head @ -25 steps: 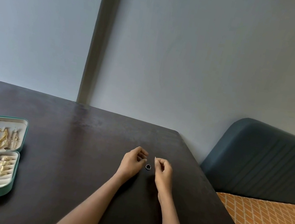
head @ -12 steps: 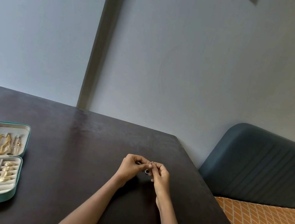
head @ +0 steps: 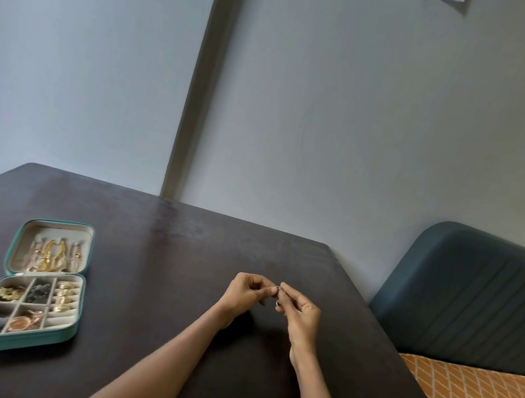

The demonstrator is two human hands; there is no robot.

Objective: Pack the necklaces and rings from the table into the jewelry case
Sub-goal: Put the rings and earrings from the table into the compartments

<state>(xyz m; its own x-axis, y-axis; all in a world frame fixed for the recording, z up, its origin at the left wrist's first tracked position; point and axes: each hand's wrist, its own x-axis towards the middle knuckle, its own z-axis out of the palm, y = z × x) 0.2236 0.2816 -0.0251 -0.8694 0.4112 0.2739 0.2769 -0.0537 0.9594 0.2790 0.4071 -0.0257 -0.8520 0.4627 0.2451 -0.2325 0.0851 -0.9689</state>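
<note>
Head view: left hand (head: 246, 295) and right hand (head: 299, 312) pinch one small ring (head: 278, 288) between fingertips, apparently readying it for packing. Jewelry case (head: 38, 286), well left of hands, lies open, compartments partly filled.

Both hands (head: 246, 295) now pinch the ring (head: 278, 287) (was on table).

Both forearms fwd, L grip (head: 247, 292) & R grip (head: 301, 313) curled, fingertips meeting in pinch.

dark matt table (head: 158, 251), teal leather-like jewelry case (head: 21, 344), gold-toned metal pieces (head: 52, 252)
</note>
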